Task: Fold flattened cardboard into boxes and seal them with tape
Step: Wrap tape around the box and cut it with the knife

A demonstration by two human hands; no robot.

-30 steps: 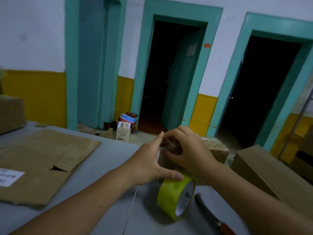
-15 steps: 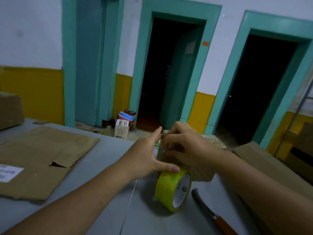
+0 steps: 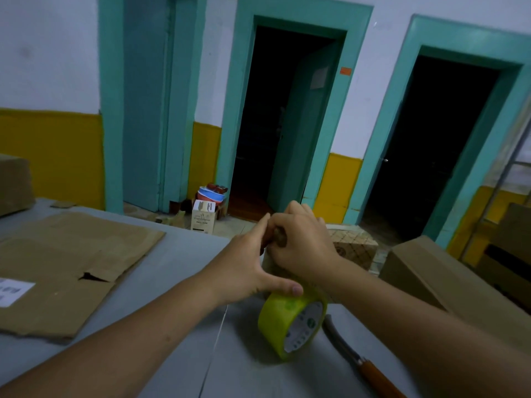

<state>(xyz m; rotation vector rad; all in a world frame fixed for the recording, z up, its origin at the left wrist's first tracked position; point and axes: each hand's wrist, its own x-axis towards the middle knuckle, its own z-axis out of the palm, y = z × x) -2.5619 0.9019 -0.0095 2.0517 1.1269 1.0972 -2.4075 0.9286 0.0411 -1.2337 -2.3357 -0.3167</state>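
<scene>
We see the small cardboard box (image 3: 355, 251) standing on the grey worktop (image 3: 172, 282), right hand (image 3: 304, 245) curled over its top and gripping it, left hand (image 3: 247, 265) with straight fingers against its side, thumb resting on the upright yellow tape roll (image 3: 283, 314), flattened cardboard (image 3: 66, 262) at left, knife (image 3: 370, 369) at right.

Print on tape roll (image 3: 277, 320) and label (image 3: 13, 291): unreadable

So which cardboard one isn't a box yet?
The brown sheet with the white label, lying flat on the left of the table. The small box in the middle and the big box on the right are folded up.
</scene>
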